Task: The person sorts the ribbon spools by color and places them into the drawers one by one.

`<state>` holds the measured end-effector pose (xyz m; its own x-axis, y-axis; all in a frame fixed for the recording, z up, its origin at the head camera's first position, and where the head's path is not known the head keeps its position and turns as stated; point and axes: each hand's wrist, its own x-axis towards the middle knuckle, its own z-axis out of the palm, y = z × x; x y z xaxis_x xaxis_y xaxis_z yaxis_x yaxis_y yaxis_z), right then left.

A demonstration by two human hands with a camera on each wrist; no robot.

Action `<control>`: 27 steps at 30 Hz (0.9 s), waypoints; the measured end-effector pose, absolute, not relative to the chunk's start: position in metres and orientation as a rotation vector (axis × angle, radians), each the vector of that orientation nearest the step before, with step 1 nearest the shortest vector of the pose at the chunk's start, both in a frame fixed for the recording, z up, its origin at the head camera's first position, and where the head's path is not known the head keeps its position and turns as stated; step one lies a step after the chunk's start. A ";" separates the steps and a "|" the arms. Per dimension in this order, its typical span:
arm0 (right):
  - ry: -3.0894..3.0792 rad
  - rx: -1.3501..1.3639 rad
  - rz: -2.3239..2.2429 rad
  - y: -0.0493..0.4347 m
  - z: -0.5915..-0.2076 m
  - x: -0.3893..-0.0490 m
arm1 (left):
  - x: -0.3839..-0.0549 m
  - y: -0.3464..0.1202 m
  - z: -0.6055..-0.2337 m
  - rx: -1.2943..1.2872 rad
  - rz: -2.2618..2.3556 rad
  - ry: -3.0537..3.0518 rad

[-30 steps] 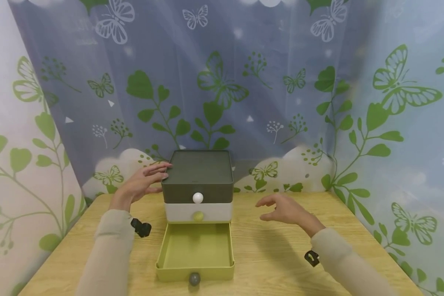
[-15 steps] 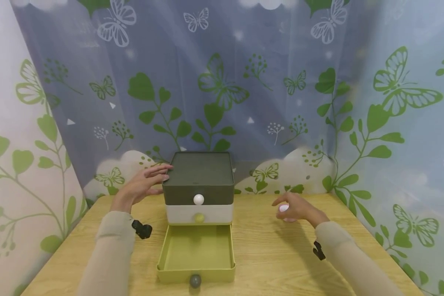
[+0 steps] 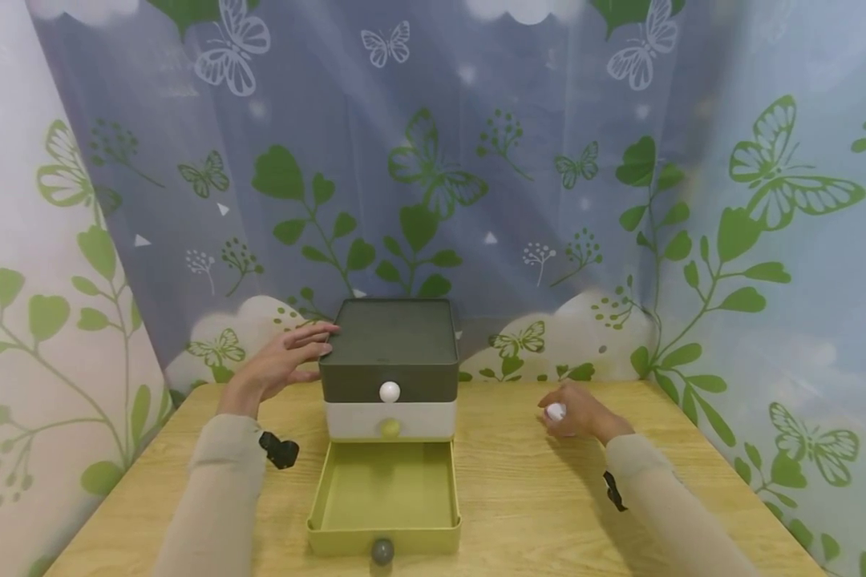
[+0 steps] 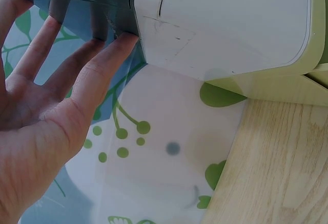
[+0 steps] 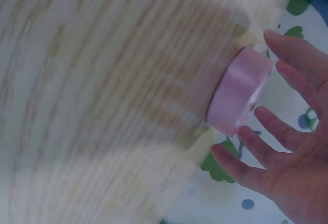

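Observation:
A small stacked drawer box stands on the table, with a dark green top drawer (image 3: 354,383), a white middle drawer (image 3: 354,421) and a yellow-green bottom drawer (image 3: 346,542) pulled out. My left hand (image 3: 277,365) rests its fingertips on the upper left edge of the box. In the left wrist view, those fingers (image 4: 89,83) are spread against the dark section. Beyond the box on the right, my right hand (image 3: 580,413) is over a pink roll with a white side (image 3: 556,412). The right wrist view has the pink roll (image 5: 240,90) on the wood, the fingers spread around it without curling.
The wooden table (image 3: 505,489) ends against a patterned backdrop (image 3: 433,160) with butterflies and leaves. The open bottom drawer projects toward me and has nothing visible inside. Round knobs stick out in front, including a grey knob (image 3: 382,551).
My right hand first shifted right, exposing the pink roll, then turned lower over it. The left hand stays on the box, and the drawers have not moved.

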<state>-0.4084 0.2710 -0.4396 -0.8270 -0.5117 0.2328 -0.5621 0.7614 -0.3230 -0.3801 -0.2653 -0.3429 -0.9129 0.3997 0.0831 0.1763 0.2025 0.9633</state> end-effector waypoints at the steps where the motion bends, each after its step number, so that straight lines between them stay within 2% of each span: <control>1: -2.831 0.860 0.593 0.271 -0.441 -0.409 | -0.380 -0.265 -0.343 0.558 1.790 2.285; 10: -2.928 0.751 0.604 0.273 -0.446 -0.408 | -0.381 -0.264 -0.343 0.552 1.786 2.292; 19: -3.001 0.790 0.651 0.277 -0.440 -0.409 | -0.380 -0.264 -0.343 0.548 1.783 2.293; 27: -2.937 1.041 0.528 0.272 -0.424 -0.403 | -0.380 -0.265 -0.344 0.542 1.781 2.292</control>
<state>-0.4031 0.2723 -0.4239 -0.7828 -0.6154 0.0923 -0.6090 0.7273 -0.3165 -0.3799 -0.2646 -0.3436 -0.9154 0.3957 0.0738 0.1692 0.2119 0.9625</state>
